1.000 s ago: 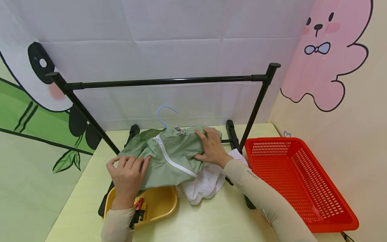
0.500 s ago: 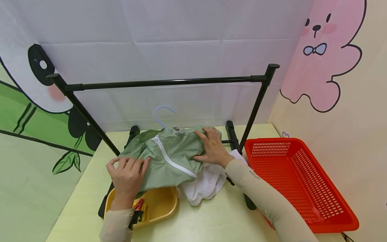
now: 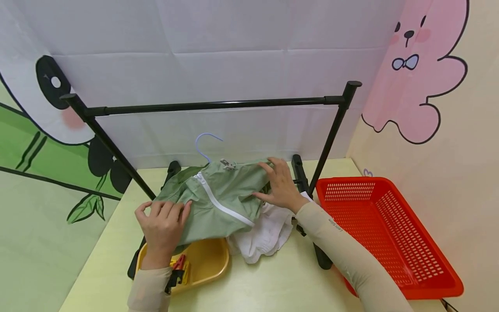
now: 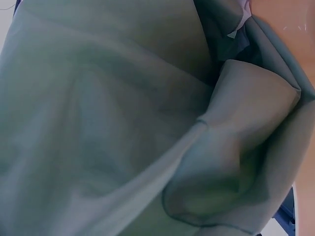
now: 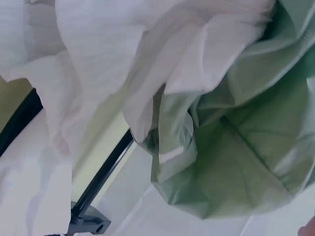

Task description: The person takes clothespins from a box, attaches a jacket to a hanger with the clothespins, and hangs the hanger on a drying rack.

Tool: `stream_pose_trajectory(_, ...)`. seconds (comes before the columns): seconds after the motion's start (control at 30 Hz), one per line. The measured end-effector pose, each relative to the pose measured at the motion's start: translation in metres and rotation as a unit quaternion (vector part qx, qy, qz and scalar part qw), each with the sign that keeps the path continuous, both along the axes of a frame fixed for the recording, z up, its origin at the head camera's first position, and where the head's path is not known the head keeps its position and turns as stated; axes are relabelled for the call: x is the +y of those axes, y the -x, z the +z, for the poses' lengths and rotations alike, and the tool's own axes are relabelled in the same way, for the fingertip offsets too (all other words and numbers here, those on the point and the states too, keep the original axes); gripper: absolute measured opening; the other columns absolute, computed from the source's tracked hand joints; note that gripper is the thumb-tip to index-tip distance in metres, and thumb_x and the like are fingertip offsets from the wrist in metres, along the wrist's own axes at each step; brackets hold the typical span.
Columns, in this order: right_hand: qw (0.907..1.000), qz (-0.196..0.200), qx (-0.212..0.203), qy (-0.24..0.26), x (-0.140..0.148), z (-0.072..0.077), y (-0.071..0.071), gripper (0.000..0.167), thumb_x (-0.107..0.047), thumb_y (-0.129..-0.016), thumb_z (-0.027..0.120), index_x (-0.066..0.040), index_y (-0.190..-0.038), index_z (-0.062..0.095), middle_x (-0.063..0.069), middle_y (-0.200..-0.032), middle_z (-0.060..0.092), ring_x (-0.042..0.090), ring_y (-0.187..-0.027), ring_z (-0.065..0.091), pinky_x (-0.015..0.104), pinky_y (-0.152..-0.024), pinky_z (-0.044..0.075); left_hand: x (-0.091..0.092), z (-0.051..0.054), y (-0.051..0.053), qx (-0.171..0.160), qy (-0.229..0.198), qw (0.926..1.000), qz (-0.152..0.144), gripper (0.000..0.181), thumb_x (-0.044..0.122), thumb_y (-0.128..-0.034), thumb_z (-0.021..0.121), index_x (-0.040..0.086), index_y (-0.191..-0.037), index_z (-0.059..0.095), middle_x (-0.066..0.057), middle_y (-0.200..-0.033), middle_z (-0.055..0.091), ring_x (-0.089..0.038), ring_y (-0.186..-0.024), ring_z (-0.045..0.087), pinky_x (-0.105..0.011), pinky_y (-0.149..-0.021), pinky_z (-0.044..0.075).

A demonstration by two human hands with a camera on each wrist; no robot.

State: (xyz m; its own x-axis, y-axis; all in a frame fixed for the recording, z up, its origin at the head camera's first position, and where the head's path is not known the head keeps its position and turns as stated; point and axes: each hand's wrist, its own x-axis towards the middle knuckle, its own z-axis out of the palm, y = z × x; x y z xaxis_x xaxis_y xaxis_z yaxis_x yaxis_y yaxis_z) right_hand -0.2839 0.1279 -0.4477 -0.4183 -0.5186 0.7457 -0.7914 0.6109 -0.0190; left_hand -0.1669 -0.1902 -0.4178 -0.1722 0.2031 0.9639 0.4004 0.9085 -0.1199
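A light green jacket (image 3: 230,195) with a white zip is spread over a yellow bin and a white garment (image 3: 261,238). Above its collar rises the blue hook of a hanger (image 3: 200,145), with the rest hidden in the cloth. A small grey clip-like piece (image 3: 228,164) sits on the top edge. My left hand (image 3: 161,225) grips the jacket's left side, fingers curled over the fabric. At the right side, my right hand (image 3: 282,184) touches the cloth, thumb and fingers spread apart. Green cloth (image 4: 108,123) fills most of the left wrist view; the jacket's underside (image 5: 246,162) shows in the right.
A black clothes rack (image 3: 218,105) spans the table behind the jacket. The yellow bin (image 3: 212,260) at the front left holds several pegs (image 3: 179,268), red, yellow and black. A red perforated basket (image 3: 380,234) stands on the right. The wall is behind.
My right hand has shifted right toward the jacket's edge, its thumb and fingers spreading wider. The hanger hook has drifted slightly left. My left hand keeps its hold, almost unmoved.
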Motion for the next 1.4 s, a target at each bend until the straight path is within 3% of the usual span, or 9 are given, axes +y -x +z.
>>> stream_pose_trajectory(0.2,0.9991,-0.04,-0.007,0.007,0.012,0.007,0.0,0.095,-0.039,-0.073,0.085,-0.007,-0.142,0.027,0.026,-0.138,0.028,0.044,-0.122,0.034,0.061,-0.101,0.03,-0.002,-0.001,-0.002,-0.009,-0.001,1.0,0.005,0.041,0.026,-0.0981,0.063,-0.005,-0.071,0.068,-0.018,-0.065,0.062,-0.039,-0.063,0.055,-0.064,-0.074,0.034)
stream_pose_trajectory(0.4,0.9972,-0.067,-0.018,0.029,0.023,0.011,-0.001,0.091,-0.034,-0.075,0.086,-0.008,-0.141,0.029,0.024,-0.137,0.028,0.044,-0.121,0.033,0.063,-0.098,0.028,-0.003,-0.002,-0.002,-0.014,-0.004,0.9999,0.002,0.041,0.025,-0.098,0.063,-0.005,-0.071,0.068,-0.018,-0.066,0.062,-0.039,-0.063,0.055,-0.065,-0.074,0.034)
stream_pose_trajectory(0.73,0.9902,-0.114,0.001,0.082,0.049,0.018,0.002,0.085,-0.026,-0.078,0.083,-0.006,-0.14,0.029,0.025,-0.134,0.027,0.045,-0.111,0.033,0.058,-0.086,0.024,-0.004,-0.003,-0.003,-0.012,-0.012,0.9999,-0.001,0.04,0.025,-0.0977,0.063,-0.005,-0.072,0.068,-0.018,-0.066,0.062,-0.039,-0.063,0.055,-0.065,-0.074,0.034)
stream_pose_trajectory(1.1,0.9714,-0.159,0.01,0.176,0.078,0.028,0.01,0.076,-0.02,-0.084,0.076,-0.009,-0.139,0.025,0.023,-0.129,0.028,0.045,-0.113,0.031,0.059,-0.088,0.024,-0.006,-0.002,-0.003,-0.007,-0.021,0.9998,0.0,0.041,0.025,-0.098,0.063,-0.005,-0.072,0.068,-0.018,-0.065,0.062,-0.039,-0.064,0.055,-0.065,-0.075,0.033)
stream_pose_trajectory(1.4,0.9567,-0.178,0.021,0.229,0.094,0.031,0.009,0.071,-0.013,-0.088,0.072,-0.01,-0.14,0.025,0.023,-0.128,0.026,0.044,-0.121,0.028,0.055,-0.101,0.021,-0.006,0.0,-0.003,0.001,-0.021,0.9998,0.002,0.041,0.025,-0.0982,0.063,-0.005,-0.071,0.067,-0.018,-0.065,0.062,-0.038,-0.063,0.056,-0.065,-0.075,0.033)
